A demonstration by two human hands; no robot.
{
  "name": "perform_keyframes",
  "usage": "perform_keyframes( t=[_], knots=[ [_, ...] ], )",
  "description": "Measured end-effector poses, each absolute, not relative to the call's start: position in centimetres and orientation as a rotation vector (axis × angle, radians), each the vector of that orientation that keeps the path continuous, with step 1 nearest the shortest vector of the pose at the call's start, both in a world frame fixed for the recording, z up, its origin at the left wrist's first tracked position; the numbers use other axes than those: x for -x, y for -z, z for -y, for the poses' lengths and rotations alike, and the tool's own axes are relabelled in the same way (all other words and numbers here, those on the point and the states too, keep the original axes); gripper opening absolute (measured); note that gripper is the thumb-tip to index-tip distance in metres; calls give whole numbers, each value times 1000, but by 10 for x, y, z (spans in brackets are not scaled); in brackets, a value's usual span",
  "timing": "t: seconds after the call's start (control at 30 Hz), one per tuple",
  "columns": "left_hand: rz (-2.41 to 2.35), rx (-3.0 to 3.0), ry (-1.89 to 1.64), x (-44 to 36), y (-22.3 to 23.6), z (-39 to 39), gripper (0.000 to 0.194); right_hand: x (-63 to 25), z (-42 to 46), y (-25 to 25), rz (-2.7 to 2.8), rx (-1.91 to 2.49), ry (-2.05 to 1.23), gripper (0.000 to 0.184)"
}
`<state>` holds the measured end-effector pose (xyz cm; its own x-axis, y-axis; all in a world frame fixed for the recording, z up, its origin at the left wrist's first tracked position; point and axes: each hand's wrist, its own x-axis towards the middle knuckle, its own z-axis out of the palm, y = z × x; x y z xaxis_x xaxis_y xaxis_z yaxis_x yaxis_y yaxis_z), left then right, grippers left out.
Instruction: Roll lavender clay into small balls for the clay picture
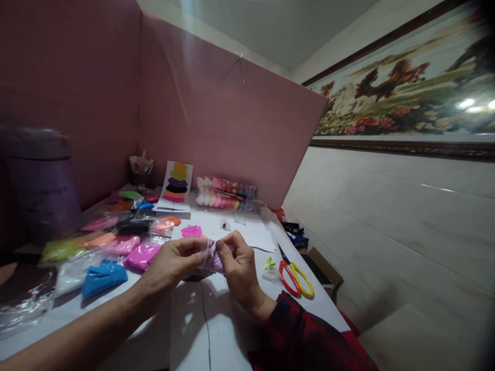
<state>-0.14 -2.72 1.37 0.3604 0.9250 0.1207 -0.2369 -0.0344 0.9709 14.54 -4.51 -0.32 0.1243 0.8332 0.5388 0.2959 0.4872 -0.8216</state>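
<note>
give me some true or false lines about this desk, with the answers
1. The left hand and right hand both hold the light purple lump. True.
2. Both scissor handles are red. False: the scissors have one red and one yellow handle.
3. The blue bag lies left of the scissors. True.
4. The striped card is nearer the person than the hands. False: the card is beyond them.

Right arm in a dark sleeve point(301, 330) with red patches, apparently plaid; left forearm point(116, 314) bare.
</note>
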Motion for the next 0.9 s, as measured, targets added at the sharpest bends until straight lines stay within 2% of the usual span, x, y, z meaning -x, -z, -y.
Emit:
perform_keyframes(
  t=[0.4,0.63,0.9],
  knots=[
    [-604,-1435,-985,3,-6,19,10,-146,43,7,1349,1022,-664,29],
    [-743,-1337,-1067,0,-6,21,16,-147,41,3,1323,949,-640,26],
    [-761,-1412,-1000,3,-14,25,24,-150,43,2,1436,1013,-495,25]
  ],
)
